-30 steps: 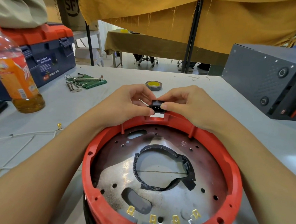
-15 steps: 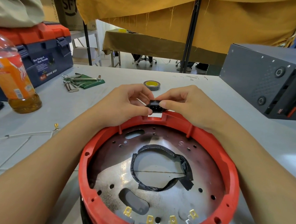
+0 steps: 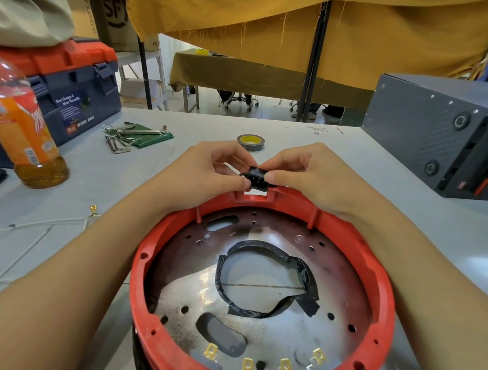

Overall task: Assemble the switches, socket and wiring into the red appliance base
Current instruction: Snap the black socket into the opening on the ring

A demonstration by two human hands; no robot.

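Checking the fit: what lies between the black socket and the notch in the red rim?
Nothing: in the head view the black socket, pinched by both hands, sits just above the notch; only bare table shows through.

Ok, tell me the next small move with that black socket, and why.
Probably lower the socket into the notch in the red base rim. Both hands, left and right, pinch it just above that empty cutout.
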